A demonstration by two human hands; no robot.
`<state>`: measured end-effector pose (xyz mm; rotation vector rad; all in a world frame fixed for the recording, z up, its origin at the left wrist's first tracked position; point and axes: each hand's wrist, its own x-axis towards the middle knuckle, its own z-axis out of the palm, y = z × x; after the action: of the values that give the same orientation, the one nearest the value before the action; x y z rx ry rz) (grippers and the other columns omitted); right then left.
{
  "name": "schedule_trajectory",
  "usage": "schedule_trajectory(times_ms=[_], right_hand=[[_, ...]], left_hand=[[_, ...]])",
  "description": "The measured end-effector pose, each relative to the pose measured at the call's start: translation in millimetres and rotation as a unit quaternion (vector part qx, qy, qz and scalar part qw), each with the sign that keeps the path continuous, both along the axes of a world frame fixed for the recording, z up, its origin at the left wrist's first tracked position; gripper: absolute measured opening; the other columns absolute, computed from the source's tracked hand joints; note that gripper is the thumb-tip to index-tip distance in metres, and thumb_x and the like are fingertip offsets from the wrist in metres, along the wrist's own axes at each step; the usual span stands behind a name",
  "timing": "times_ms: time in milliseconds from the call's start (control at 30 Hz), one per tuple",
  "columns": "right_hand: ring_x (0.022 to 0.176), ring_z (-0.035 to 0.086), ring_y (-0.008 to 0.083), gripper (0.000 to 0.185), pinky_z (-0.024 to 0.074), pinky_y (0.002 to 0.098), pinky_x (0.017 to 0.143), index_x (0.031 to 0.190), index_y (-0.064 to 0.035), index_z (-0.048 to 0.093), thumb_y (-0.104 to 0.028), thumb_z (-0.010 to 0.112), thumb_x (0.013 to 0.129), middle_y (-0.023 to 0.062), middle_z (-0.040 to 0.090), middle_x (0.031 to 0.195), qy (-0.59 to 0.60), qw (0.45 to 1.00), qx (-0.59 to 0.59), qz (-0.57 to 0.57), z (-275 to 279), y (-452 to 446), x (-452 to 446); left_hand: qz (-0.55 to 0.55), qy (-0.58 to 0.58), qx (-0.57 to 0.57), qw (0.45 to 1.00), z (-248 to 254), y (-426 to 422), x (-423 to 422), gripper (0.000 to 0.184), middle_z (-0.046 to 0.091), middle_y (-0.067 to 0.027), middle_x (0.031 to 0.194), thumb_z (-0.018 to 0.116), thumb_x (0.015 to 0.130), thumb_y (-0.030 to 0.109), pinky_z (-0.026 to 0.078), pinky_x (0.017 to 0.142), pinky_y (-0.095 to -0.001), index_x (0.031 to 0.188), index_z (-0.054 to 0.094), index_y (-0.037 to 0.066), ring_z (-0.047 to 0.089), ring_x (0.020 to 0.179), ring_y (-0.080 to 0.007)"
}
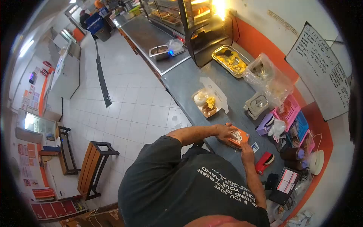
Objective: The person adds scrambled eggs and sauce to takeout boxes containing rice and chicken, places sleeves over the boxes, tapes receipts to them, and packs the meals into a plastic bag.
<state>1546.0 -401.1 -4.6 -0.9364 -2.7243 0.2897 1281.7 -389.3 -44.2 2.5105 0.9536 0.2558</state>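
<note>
Steadying an orange box (239,137) between two bare hands, over the near edge of the grey counter (185,85); whether its base touches the surface, cannot tell. Lid looks closed, printed face up.

Left hand (224,131): fingers curled round the box's left end, gripping. Right hand (247,153): fingers closed on the near right corner; thumb not clear. Grip force cannot be judged.

Handling, my judgement: keep it level so any contents stay put; work at edges and corners, since pressing mid-lid may dent thin card; let one hand brace while the other does the fine work.

Around it: small card (255,146) just beside, red stapler (264,162) near the right forearm. Open box (206,103) farther up the counter, lid back, food inside; best kept clear of the left elbow.
</note>
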Motion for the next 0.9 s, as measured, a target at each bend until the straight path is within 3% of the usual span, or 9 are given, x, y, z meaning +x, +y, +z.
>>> schedule_trajectory(times_ms=[167, 267, 367, 533, 600, 767, 833, 867, 900], right_hand=[[0.116, 0.051, 0.0323, 0.033, 0.0404, 0.0449, 0.097, 0.114, -0.0030, 0.060, -0.007, 0.059, 0.081, 0.0151, 0.059, 0.114, 0.003, 1.000, -0.019, -0.003, 2, -18, 2], [0.121, 0.047, 0.0312, 0.034, 0.0373, 0.0468, 0.100, 0.114, -0.0064, 0.060, -0.015, 0.063, 0.082, 0.0140, 0.056, 0.118, 0.004, 0.998, -0.038, -0.043, 10, -32, -1], [0.121, 0.045, 0.0317, 0.034, 0.0349, 0.0469, 0.101, 0.113, -0.0075, 0.061, -0.019, 0.064, 0.081, 0.0144, 0.055, 0.117, 0.033, 0.983, 0.016, -0.182, 36, -44, 5], [0.101, 0.051, 0.0278, 0.021, 0.0377, 0.0418, 0.086, 0.101, -0.0096, 0.063, -0.022, 0.060, 0.084, 0.0093, 0.058, 0.104, 0.176, 0.803, 0.161, -0.546, 65, -69, 64], [0.103, 0.050, 0.0291, 0.022, 0.0365, 0.0415, 0.089, 0.101, -0.0093, 0.064, -0.024, 0.057, 0.086, 0.0105, 0.059, 0.104, 0.168, 0.699, 0.104, -0.688, 57, -76, 93], [0.086, 0.059, 0.0307, 0.035, 0.0430, 0.0403, 0.080, 0.099, -0.0052, 0.067, -0.036, 0.055, 0.087, 0.0135, 0.065, 0.085, 0.355, 0.697, -0.116, -0.612, -33, -80, 168], [0.071, 0.055, 0.0170, 0.038, 0.0456, 0.0326, 0.070, 0.096, -0.0034, 0.068, -0.039, 0.059, 0.086, 0.0030, 0.058, 0.075, 0.339, 0.715, -0.252, -0.557, -45, -73, 166], [0.071, 0.055, 0.0170, 0.038, 0.0456, 0.0326, 0.070, 0.096, -0.0034, 0.068, -0.039, 0.059, 0.086, 0.0030, 0.058, 0.075, 0.338, 0.715, -0.255, -0.556, -40, -68, 161], [0.068, 0.053, 0.0135, 0.039, 0.0453, 0.0307, 0.066, 0.095, -0.0044, 0.069, -0.041, 0.061, 0.085, 0.0008, 0.057, 0.073, 0.342, 0.652, -0.328, -0.592, -28, -62, 155]], left_hand=[[0.020, 0.077, 0.011, 0.997, 23, -32, -7, 0.058, 0.015, -0.0164, 0.151, 0.052, 0.082, 0.054, 0.018, 0.107, -0.0590, 0.136, 0.042, 0.036, 0.017, 0.136, -0.0451], [0.045, 0.064, 0.047, 0.996, 16, -44, -8, 0.069, 0.020, -0.0142, 0.150, 0.058, 0.077, 0.057, 0.013, 0.108, -0.0605, 0.139, 0.036, 0.036, 0.016, 0.135, -0.0441], [0.070, 0.043, 0.073, 0.994, 15, -30, 4, 0.077, 0.027, -0.0170, 0.145, 0.072, 0.064, 0.053, 0.020, 0.102, -0.0616, 0.133, 0.046, 0.031, 0.022, 0.131, -0.0429], [0.155, -0.020, 0.051, 0.986, 13, -20, 29, 0.055, 0.036, -0.0212, 0.136, 0.078, 0.061, 0.040, 0.031, 0.097, -0.0504, 0.113, 0.065, 0.023, 0.031, 0.126, -0.0405], [0.205, -0.013, 0.039, 0.978, 15, -29, 32, 0.050, 0.032, -0.0182, 0.139, 0.078, 0.062, 0.037, 0.029, 0.098, -0.0528, 0.110, 0.066, 0.027, 0.031, 0.125, -0.0382], [0.225, -0.017, 0.060, 0.972, 13, -40, 31, 0.061, 0.029, -0.0179, 0.141, 0.080, 0.060, 0.043, 0.028, 0.099, -0.0543, 0.116, 0.061, 0.028, 0.029, 0.126, -0.0409], [0.225, -0.018, 0.054, 0.973, 16, -40, 30, 0.062, 0.030, -0.0182, 0.140, 0.079, 0.059, 0.041, 0.028, 0.099, -0.0551, 0.117, 0.060, 0.028, 0.029, 0.125, -0.0408], [0.223, -0.008, 0.058, 0.973, 16, -40, 30, 0.063, 0.030, -0.0183, 0.140, 0.079, 0.059, 0.040, 0.028, 0.099, -0.0549, 0.118, 0.059, 0.029, 0.029, 0.125, -0.0405], [0.220, 0.002, 0.062, 0.973, 18, -39, 31, 0.063, 0.030, -0.0184, 0.140, 0.078, 0.059, 0.039, 0.028, 0.100, -0.0547, 0.118, 0.059, 0.029, 0.029, 0.125, -0.0403]])
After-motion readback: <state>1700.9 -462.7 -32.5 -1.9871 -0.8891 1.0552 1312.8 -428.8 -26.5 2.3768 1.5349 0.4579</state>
